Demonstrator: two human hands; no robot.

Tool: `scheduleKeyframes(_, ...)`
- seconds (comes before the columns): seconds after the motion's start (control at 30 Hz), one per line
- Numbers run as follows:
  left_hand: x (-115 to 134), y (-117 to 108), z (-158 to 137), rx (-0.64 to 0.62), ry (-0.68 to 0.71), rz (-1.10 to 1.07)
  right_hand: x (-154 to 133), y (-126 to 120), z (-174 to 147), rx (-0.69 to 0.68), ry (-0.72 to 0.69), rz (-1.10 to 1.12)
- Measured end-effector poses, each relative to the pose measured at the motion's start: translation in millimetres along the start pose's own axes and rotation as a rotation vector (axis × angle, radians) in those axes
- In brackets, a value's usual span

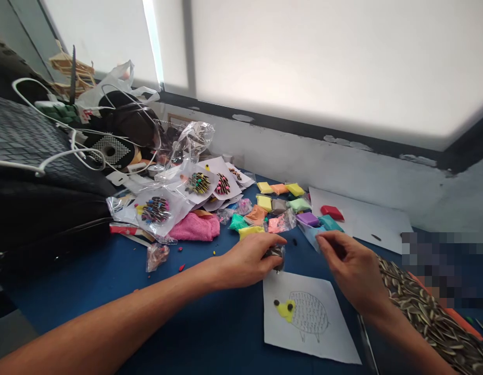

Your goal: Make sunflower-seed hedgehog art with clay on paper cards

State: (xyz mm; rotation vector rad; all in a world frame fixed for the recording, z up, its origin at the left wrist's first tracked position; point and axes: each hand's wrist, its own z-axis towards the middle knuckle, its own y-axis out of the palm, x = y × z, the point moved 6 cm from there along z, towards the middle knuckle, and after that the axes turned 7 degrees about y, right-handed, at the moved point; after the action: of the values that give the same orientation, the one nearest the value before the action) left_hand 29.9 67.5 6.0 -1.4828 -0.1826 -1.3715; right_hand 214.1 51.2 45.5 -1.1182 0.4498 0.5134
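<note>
My left hand [249, 260] curls its fingers and thumb around a small dark packet [278, 252], which looks like wrapped modelling clay. To the right, my right hand [353, 268] pinches the edge of a light blue, see-through plastic wrapper [312, 235]. Just below the hands lies a white sheet [307, 349] with a drawn hedgehog [308, 312]. Its face is filled with yellow clay [284, 311], with a dark eye and a dark nose. Beyond my hands are several wrapped clay blocks, among them a purple one [307, 219] and a teal one [330, 224].
Sunflower seeds [417, 307] lie heaped at the right, beside my right forearm. Finished seed pictures [153, 208] and a pink cloth [196, 226] are at the left. A black bag [50, 208] and cables stand further left. White paper [366, 219] lies by the wall.
</note>
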Motion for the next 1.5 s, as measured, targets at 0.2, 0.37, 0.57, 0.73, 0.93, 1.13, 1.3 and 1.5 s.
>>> scheduleKeyframes(0.2,-2.5,-1.3,0.4,0.036,0.008,0.003,7.7,-11.9,-13.5,-0.028,0.268,0.280)
scheduleKeyframes(0.37,1.7,-2.6,0.1,0.050,0.025,0.011,18.7,-12.1,-24.1,-0.064,0.439,0.496)
scheduleKeyframes(0.57,-2.1,-5.2,5.0,0.077,0.070,-0.014,21.8,-8.1,-37.4,-0.100,0.504,0.604)
scheduleKeyframes(0.73,-1.8,-10.6,7.1,0.151,0.073,-0.055,13.4,-8.5,-44.2,-0.099,0.414,0.470)
scheduleKeyframes(0.93,17.8,-24.4,1.2,0.263,0.027,-0.224,-4.0,-15.1,-50.8,0.016,0.099,0.257)
scheduleKeyframes(1.13,16.3,5.5,-3.6,-0.154,-0.232,-0.748,-25.1,-14.7,-69.0,-0.007,-0.335,0.026)
scheduleKeyframes(1.3,14.3,15.9,-3.9,-0.131,-0.283,-0.800,-7.8,-9.5,-60.8,-0.112,0.080,0.174)
scheduleKeyframes(1.5,16.9,22.9,-6.1,-0.225,-0.293,-0.965,-5.5,3.4,-57.3,-0.327,0.348,0.266)
